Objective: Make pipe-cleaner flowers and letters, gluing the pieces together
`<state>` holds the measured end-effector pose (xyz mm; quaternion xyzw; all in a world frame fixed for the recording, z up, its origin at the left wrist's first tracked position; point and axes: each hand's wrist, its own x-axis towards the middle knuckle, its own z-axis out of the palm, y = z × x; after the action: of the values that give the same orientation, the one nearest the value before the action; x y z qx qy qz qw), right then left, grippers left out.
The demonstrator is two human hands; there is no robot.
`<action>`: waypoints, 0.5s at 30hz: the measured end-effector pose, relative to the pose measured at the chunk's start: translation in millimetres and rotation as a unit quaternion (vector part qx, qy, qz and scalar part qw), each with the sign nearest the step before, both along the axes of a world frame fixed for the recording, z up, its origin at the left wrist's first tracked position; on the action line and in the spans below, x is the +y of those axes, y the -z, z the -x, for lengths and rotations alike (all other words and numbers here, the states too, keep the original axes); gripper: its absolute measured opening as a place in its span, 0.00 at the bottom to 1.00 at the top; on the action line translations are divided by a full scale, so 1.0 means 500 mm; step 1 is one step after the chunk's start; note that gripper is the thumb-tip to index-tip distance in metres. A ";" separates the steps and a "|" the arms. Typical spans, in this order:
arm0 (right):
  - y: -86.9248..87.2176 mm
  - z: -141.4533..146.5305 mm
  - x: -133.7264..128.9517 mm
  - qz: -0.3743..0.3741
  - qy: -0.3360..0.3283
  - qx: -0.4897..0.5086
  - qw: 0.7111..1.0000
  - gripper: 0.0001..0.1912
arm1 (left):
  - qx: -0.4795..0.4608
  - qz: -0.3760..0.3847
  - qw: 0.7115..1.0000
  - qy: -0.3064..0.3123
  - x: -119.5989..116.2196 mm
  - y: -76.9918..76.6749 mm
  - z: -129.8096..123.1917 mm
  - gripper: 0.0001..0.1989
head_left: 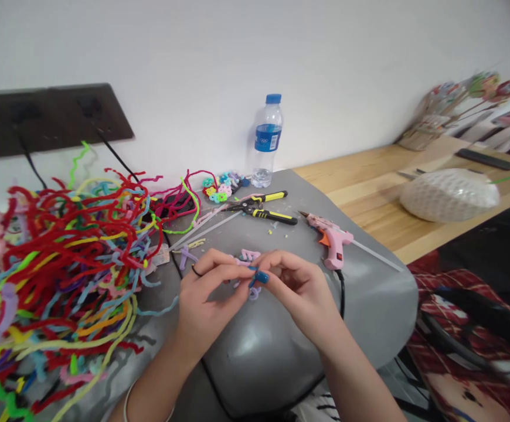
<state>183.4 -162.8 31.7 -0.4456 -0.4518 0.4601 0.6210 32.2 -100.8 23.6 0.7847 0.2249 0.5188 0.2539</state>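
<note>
My left hand and my right hand meet over the grey tabletop, thumbs and forefingers pinched together at the tips. Between and around the fingertips show bits of lilac pipe cleaner, bent into small curls. My fingers cover most of the held piece, so its full shape is hidden. Just beyond the fingers are further lilac curls; whether they join the held piece I cannot tell. A loose crossed lilac pipe cleaner lies left of my left hand.
A tangled heap of colourful pipe cleaners spreads over the left side. Yellow-black pliers, small pipe-cleaner flowers and a water bottle stand behind. Right of my hands lies a pink glue gun, its cord trailing down. A wooden counter adjoins.
</note>
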 end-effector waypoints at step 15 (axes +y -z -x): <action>0.010 -0.024 0.003 0.001 0.093 0.018 0.995 0.11 | -0.083 0.190 0.974 0.090 0.005 0.014 0.001 0.08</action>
<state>195.2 -161.3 26.9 -0.4780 -0.3969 0.4081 0.6689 31.9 -98.1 16.4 0.6934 0.2264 0.5047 0.4617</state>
